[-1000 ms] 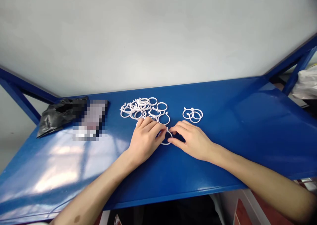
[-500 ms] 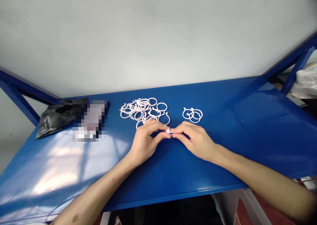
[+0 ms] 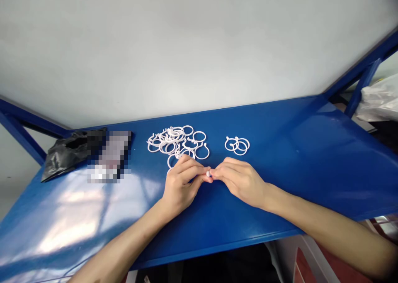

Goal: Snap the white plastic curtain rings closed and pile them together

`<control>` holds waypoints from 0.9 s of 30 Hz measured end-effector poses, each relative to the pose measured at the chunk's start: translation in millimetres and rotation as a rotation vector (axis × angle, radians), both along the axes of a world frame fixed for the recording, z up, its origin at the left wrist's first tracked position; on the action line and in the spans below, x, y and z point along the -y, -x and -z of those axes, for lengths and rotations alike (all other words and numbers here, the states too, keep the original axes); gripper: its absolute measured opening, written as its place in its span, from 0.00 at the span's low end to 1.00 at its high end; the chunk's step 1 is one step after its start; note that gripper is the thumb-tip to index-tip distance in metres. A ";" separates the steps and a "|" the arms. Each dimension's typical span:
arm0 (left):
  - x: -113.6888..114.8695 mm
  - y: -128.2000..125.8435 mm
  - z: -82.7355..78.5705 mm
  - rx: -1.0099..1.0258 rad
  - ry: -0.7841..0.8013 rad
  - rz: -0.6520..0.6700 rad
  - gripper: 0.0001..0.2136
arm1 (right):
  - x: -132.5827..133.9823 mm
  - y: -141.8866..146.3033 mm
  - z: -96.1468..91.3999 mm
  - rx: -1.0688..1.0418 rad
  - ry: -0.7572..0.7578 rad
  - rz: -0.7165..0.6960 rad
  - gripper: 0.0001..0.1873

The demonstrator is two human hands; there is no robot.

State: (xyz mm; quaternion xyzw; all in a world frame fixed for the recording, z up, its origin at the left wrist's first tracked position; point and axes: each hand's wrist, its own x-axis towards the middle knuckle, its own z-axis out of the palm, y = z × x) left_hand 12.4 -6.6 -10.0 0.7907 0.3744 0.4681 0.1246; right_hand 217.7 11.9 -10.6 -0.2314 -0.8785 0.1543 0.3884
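Note:
My left hand and my right hand meet fingertip to fingertip above the front part of the table. Both pinch a small white plastic piece. Only its rounded knob shows between the fingers; the rest is hidden. The knob resembles the ends on the white plastic rings nearby. Just beyond my left hand lies a loose pile of several white rings, partly covered by that hand. A smaller group of overlapping white rings lies beyond my right hand.
A crumpled black plastic bag and a blurred-out flat object lie on the left of the blue table. A pale wall rises behind. Blue frame bars stand at both sides, with a white plastic bag beyond the right one.
The fingers have drawn closer together around the white piece, so less of it shows now. My view has shifted slightly; the ring groups look undisturbed.

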 end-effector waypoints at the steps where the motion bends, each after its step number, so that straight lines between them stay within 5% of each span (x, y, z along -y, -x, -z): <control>1: -1.3 1.0 0.3 -0.020 -0.003 -0.001 0.02 | -1.5 0.2 -0.6 -0.004 -0.031 0.011 0.08; 4: -7.6 5.6 4.0 -0.199 -0.045 -0.063 0.07 | -11.2 -1.8 -3.3 0.052 -0.116 0.139 0.07; 7: -14.5 11.6 11.2 -0.483 -0.093 -0.223 0.14 | -27.0 -11.2 -6.0 0.200 -0.122 0.408 0.10; 10: -18.7 16.0 17.2 -0.625 -0.105 -0.298 0.09 | -42.9 -26.9 -6.4 0.372 -0.085 0.635 0.13; 14: -19.0 15.6 18.0 -0.608 -0.132 -0.258 0.04 | -53.4 -42.2 -5.2 0.490 -0.067 0.767 0.13; 20: -11.7 7.3 11.1 -0.482 -0.172 -0.117 0.02 | -46.8 -33.3 -8.8 0.354 -0.091 0.685 0.14; 27: -7.5 2.5 5.8 -0.435 -0.239 -0.118 0.04 | -27.8 -15.2 -8.2 0.192 0.217 0.258 0.11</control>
